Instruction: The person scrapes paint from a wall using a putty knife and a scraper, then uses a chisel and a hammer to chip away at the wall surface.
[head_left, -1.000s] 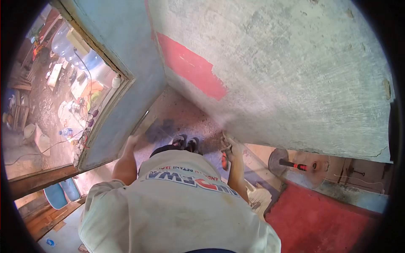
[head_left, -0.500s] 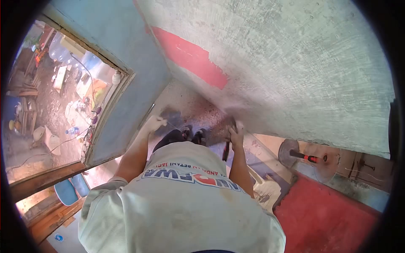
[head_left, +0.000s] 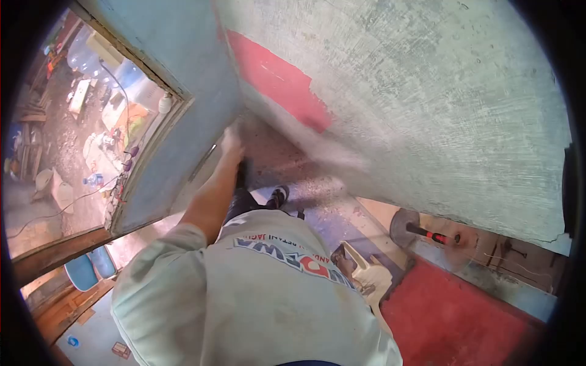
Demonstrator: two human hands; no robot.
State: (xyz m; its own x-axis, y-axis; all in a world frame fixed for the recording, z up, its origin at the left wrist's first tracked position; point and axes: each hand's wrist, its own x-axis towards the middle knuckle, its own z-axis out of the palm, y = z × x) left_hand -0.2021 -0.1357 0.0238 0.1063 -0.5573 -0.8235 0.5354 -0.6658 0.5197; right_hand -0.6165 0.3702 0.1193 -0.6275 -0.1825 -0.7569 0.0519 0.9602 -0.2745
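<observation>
My left hand (head_left: pixel 231 144), smeared by motion, reaches forward and low beside the blue wall (head_left: pixel 207 73), near the corner with the pale wall. Its fingers are too blurred to make out. Just below the wrist is a dark, blurred shape (head_left: pixel 243 174); I cannot tell whether the hand holds it. Part of my right side is covered by the grey shirt (head_left: pixel 287 299), and my right hand is out of sight. A dark shoe (head_left: pixel 279 195) stands on the speckled floor (head_left: pixel 317 207). The pale, scraped-looking wall (head_left: pixel 427 110) carries a pink patch (head_left: pixel 278 76).
On the right, a tool with a red and black handle (head_left: pixel 436 236) lies by a grey round disc (head_left: pixel 403 227) on a ledge. A cream plastic chair (head_left: pixel 372 274) stands near a red surface (head_left: pixel 452 311). Through the left opening, cables and a bottle (head_left: pixel 93 180) show among clutter.
My left hand has moved forward toward the corner. My right hand, which held a dark-handled tool by the pale wall, has left the view. My body has turned slightly.
</observation>
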